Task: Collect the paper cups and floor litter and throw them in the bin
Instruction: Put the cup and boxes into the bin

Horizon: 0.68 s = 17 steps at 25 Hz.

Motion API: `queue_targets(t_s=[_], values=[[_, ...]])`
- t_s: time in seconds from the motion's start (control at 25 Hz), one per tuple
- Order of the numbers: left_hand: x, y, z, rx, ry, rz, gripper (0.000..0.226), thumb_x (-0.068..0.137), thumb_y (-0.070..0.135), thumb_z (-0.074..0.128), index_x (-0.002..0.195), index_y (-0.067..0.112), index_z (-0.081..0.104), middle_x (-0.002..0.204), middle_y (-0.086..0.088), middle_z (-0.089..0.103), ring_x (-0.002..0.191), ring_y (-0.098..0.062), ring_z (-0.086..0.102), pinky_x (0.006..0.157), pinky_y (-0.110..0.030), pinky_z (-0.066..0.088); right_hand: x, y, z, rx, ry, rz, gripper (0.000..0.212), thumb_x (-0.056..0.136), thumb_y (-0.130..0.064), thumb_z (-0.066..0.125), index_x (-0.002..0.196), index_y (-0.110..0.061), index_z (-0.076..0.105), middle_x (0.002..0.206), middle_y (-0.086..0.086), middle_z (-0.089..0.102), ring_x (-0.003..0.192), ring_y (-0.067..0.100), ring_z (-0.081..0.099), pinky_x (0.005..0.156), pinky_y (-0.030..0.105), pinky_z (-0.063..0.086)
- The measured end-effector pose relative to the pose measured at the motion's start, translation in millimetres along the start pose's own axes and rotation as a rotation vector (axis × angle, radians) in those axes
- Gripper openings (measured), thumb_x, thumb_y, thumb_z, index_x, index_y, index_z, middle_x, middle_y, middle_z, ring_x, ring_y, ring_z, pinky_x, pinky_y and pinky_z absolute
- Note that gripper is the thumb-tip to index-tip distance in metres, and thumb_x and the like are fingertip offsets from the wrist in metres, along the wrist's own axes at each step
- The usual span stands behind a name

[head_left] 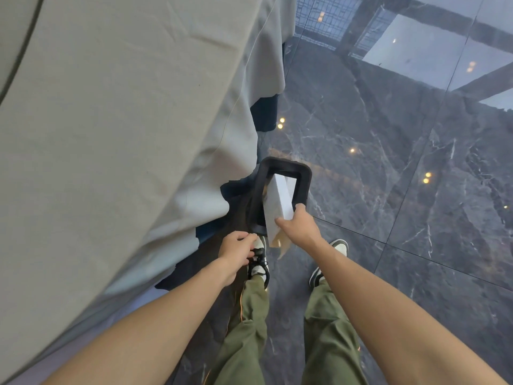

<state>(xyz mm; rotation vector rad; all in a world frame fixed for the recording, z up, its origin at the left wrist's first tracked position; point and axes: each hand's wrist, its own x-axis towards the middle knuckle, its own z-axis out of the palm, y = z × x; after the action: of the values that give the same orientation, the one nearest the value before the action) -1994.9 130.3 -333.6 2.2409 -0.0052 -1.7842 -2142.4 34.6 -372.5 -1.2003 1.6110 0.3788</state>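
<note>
A black bin with a rounded rectangular rim stands on the floor beside the table. A white box-like piece of litter sticks out of its opening, tilted, with a brown paper scrap at its lower end. My right hand grips the near end of that white box. My left hand is closed, fingers curled against the near edge of the bin; what it holds, if anything, is hidden. No paper cups are visible.
A table draped in grey cloth fills the left side, its hem hanging close to the bin. The floor is glossy dark marble tile. My two feet in white and dark sneakers stand just behind the bin.
</note>
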Motion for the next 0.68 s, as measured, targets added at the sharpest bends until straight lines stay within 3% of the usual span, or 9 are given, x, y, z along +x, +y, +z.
queue_targets(t_s=[0.28, 0.4, 0.52, 0.68], values=[[2.4, -6.3, -8.4, 0.028, 0.028, 0.012, 0.02, 0.101, 0.032, 0.063, 0.117, 0.019, 0.065, 0.103, -0.005, 0.071, 0.107, -0.027, 0.072, 0.08, -0.032, 0.055, -2.6, 12.2, 22.7, -0.126, -0.027, -0.035, 0.048, 0.096, -0.029, 0.061, 0.137, -0.007, 0.045, 0.132, 0.015, 0.059, 0.113, 0.036, 0.062, 0.086, 0.041, 0.051], [0.3, -3.5, -6.6, 0.054, 0.023, 0.036, 0.018, 0.101, 0.031, 0.063, 0.116, 0.021, 0.063, 0.105, -0.004, 0.071, 0.103, -0.024, 0.072, 0.081, -0.031, 0.056, -3.4, 16.2, 27.5, -0.075, -0.04, -0.072, 0.051, 0.098, -0.021, 0.06, 0.145, -0.015, 0.041, 0.127, 0.016, 0.061, 0.101, 0.033, 0.064, 0.077, 0.036, 0.051], [3.9, -4.0, -7.9, 0.077, 0.021, 0.048, 0.015, 0.101, 0.031, 0.062, 0.114, 0.023, 0.061, 0.105, -0.003, 0.071, 0.102, -0.022, 0.071, 0.082, -0.031, 0.055, 6.3, 9.4, 32.3, -0.023, -0.035, -0.076, 0.043, 0.097, -0.008, 0.057, 0.137, -0.02, 0.047, 0.099, 0.006, 0.065, 0.075, 0.024, 0.066, 0.059, 0.034, 0.053], [11.1, -11.6, -12.0, 0.093, 0.026, 0.054, 0.024, 0.101, 0.034, 0.063, 0.121, 0.02, 0.064, 0.105, -0.004, 0.071, 0.102, -0.022, 0.071, 0.08, -0.031, 0.055, 12.9, -6.8, 30.4, -0.185, 0.154, -0.167, 0.033, 0.091, 0.008, 0.047, 0.119, -0.01, 0.051, 0.104, 0.012, 0.059, 0.081, 0.031, 0.061, 0.067, 0.042, 0.053]])
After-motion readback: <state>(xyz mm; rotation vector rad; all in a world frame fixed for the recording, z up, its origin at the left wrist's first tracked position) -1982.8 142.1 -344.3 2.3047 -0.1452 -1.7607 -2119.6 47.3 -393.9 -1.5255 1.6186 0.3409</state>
